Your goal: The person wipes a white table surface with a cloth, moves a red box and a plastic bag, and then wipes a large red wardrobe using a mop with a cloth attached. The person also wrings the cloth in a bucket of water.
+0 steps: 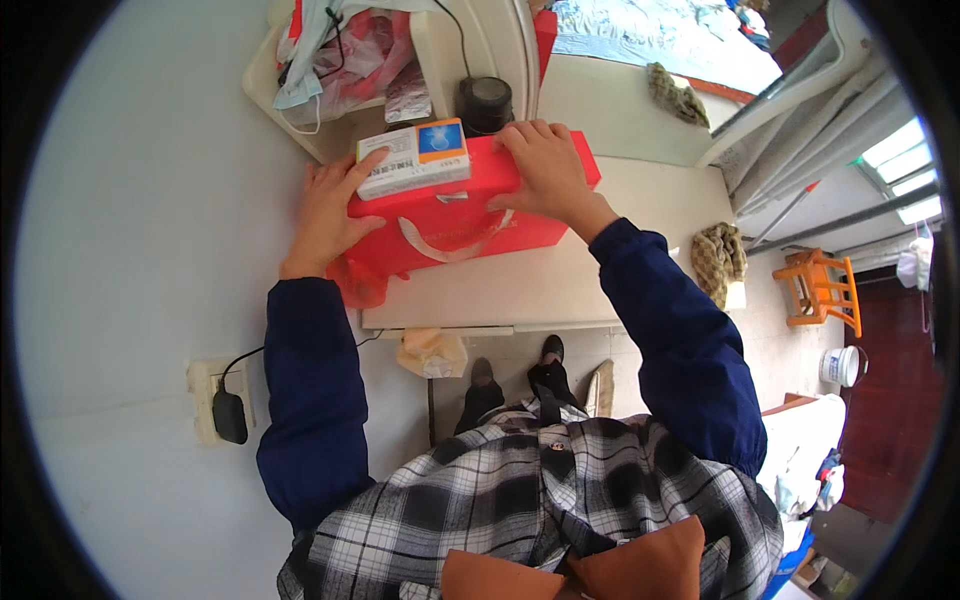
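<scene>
A red paper gift box or bag (pixel 547 225) with a white ribbon handle (pixel 442 251) lies on the cream dresser top (pixel 480 292). On its upper face rests a white medicine carton (pixel 412 176) with an orange and blue panel, bearing print. My left hand (pixel 330 206) grips the red box at its left end, one finger lying against the carton's edge. Toward the right end, my right hand (pixel 544 169) spans the red box, thumb on the near face and fingers over the far edge. Crumpled red plastic (pixel 364 281) hangs below its left end.
Behind the box stands a round black device (pixel 486 103) with a cable. A corner shelf (pixel 262 71) holds plastic bags and a face mask (pixel 300 90). The mirror (pixel 615 97) rises at the back. A checked cloth (pixel 718 255) lies at right; a plugged-in charger (pixel 229 415) is on the left wall.
</scene>
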`<state>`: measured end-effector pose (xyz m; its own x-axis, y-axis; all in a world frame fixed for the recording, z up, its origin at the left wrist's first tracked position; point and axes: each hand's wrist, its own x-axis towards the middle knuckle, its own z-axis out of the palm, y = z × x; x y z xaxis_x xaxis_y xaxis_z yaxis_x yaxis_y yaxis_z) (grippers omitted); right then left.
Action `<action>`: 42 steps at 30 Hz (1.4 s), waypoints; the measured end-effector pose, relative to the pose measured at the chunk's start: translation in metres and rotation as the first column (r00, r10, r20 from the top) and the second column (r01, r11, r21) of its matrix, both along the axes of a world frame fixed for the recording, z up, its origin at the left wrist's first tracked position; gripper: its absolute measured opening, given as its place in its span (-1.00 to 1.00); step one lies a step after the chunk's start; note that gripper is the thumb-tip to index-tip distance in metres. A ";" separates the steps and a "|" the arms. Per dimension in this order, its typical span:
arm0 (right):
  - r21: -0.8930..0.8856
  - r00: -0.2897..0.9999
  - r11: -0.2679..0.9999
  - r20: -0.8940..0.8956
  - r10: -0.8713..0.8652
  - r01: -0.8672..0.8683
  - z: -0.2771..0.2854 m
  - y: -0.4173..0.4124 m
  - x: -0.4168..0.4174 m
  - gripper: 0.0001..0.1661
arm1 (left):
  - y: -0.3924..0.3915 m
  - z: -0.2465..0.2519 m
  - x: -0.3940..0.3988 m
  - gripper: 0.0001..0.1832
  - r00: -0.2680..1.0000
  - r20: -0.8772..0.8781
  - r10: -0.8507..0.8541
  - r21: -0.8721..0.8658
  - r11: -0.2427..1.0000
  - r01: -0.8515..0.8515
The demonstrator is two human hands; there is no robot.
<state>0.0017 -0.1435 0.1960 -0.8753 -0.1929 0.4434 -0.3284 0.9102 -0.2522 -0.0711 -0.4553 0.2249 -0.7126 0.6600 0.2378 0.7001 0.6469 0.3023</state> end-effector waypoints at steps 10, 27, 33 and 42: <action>0.084 0.993 0.996 0.110 -0.046 0.037 0.000 0.000 0.016 0.30 | 0.015 0.019 0.021 0.37 0.998 -0.031 0.045 -0.066 0.997 -0.047; -0.209 0.788 0.815 -0.211 -0.578 0.541 -0.060 0.082 0.152 -0.04 | 0.025 -0.030 0.108 -0.06 0.964 -0.236 0.122 0.308 0.950 -0.045; -0.039 0.301 0.298 0.123 -0.946 0.954 -0.155 0.248 0.236 0.08 | 0.081 -0.098 0.190 -0.48 0.969 -0.081 -0.232 0.123 0.963 0.241; -0.286 0.600 0.541 0.189 -0.777 0.791 -0.192 0.257 0.186 -0.41 | 0.229 -0.145 0.244 -0.58 0.773 0.539 -0.335 0.266 0.938 0.221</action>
